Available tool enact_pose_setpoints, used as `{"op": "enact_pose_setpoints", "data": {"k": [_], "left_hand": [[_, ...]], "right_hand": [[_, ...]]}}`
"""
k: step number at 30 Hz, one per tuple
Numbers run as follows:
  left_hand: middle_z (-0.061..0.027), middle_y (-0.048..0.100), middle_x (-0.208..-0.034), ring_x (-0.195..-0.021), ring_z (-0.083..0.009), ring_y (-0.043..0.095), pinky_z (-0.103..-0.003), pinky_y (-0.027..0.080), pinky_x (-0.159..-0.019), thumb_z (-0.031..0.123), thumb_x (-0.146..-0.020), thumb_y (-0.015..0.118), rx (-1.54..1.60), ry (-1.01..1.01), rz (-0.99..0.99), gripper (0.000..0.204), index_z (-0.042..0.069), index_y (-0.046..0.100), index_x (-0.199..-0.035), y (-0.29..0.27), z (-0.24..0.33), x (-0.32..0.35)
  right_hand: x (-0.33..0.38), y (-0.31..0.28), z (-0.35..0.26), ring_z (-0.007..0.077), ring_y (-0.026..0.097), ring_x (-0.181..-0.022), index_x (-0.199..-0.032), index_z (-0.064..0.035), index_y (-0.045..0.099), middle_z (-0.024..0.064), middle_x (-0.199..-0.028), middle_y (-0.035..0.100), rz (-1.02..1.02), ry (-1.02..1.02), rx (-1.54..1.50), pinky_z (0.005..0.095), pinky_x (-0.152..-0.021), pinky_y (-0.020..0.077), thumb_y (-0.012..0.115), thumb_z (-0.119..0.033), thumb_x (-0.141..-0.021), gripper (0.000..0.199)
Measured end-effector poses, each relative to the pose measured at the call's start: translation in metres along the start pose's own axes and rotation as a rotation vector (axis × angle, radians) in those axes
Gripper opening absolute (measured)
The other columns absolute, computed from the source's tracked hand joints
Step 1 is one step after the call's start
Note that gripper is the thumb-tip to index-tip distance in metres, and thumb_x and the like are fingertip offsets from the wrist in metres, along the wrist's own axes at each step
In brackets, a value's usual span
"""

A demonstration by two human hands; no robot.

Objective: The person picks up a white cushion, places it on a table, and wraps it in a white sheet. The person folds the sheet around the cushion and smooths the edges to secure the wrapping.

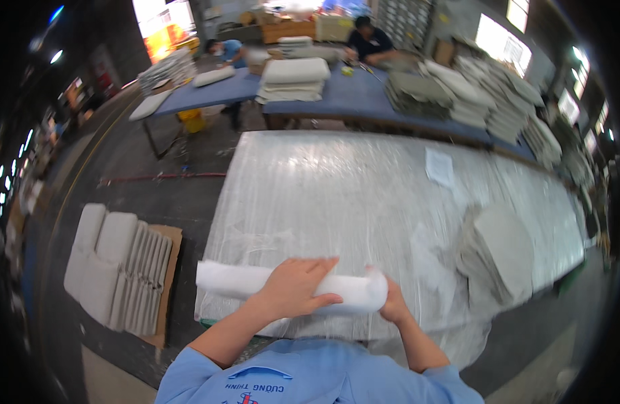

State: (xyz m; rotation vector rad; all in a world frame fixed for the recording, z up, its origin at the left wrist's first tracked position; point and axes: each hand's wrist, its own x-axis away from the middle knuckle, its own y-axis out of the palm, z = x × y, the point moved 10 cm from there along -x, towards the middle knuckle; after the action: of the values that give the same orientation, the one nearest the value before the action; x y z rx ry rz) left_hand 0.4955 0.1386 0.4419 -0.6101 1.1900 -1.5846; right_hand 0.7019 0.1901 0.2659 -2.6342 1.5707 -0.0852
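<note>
A white roll of soft sheet material [239,279] lies crosswise in front of me, above the near edge of a plastic-covered table [323,202]. My left hand [300,286] grips the roll from above near its middle. Its long fingers reach along the far side and its thumb lies on the near side. At the roll's right end, my right hand [392,301] is closed around the rim, its fingers partly hidden behind the roll. Whether the roll rests on the table or is held just above it, I cannot tell.
Grey-white fabric pieces [501,252] lie on the table's right side, and a paper sheet [439,167] farther back. Padded cushions [115,269] stand on cardboard at the left. Beyond, a blue worktable [363,94] carries stacked covers [293,77]; two people work there.
</note>
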Motion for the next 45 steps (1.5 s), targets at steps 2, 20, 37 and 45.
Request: {"op": "enact_pose_setpoints", "data": {"k": [2, 20, 37, 45], "left_hand": [[-0.0134, 0.072, -0.099, -0.084, -0.0325, 0.069, -0.044, 0.053, -0.078, 0.053, -0.090, 0.070, 0.005, 0.122, 0.051, 0.062, 0.004, 0.066, -0.126, 0.033, 0.024, -0.003], [-0.0190, 0.071, -0.115, -0.103, -0.0367, 0.068, -0.044, 0.054, -0.088, 0.038, -0.090, 0.076, 0.159, 0.059, -0.091, 0.055, 0.001, 0.064, -0.128, 0.077, 0.076, -0.068], [-0.0111, 0.072, -0.094, -0.082, -0.0296, 0.067, -0.044, 0.053, -0.074, 0.017, -0.093, 0.069, 0.252, -0.148, 0.037, 0.025, 0.005, 0.067, -0.114, 0.080, 0.064, -0.049], [-0.0155, 0.043, -0.160, -0.151, -0.0375, 0.035, -0.054, 0.020, -0.124, 0.024, -0.089, 0.071, -0.044, 0.433, -0.070, 0.056, 0.005, 0.059, -0.140, 0.086, 0.129, -0.022]], "right_hand": [[0.011, -0.013, 0.011, 0.0228, 0.055, -0.134, -0.159, -0.0012, 0.033, 0.0123, -0.147, 0.057, -0.035, 0.055, -0.041, 0.0364, -0.115, 0.0395, 0.084, -0.013, -0.079, 0.096], [0.008, -0.058, -0.106, 0.0303, 0.058, -0.126, -0.149, -0.0064, 0.047, 0.0158, -0.139, 0.059, -0.431, -0.174, 0.264, 0.0410, -0.105, 0.0458, 0.082, -0.031, -0.085, 0.076], [-0.026, -0.026, -0.083, 0.0290, 0.059, -0.072, -0.087, -0.0043, 0.064, 0.0116, -0.080, 0.063, -0.390, -0.138, 0.374, 0.0383, -0.068, 0.0473, 0.066, -0.023, -0.096, 0.020], [-0.029, -0.009, -0.058, 0.0165, 0.054, -0.070, -0.080, -0.0050, 0.061, 0.0043, -0.075, 0.063, -0.461, -0.070, 0.179, 0.0348, -0.066, 0.0456, 0.061, -0.016, -0.089, 0.014]]}}
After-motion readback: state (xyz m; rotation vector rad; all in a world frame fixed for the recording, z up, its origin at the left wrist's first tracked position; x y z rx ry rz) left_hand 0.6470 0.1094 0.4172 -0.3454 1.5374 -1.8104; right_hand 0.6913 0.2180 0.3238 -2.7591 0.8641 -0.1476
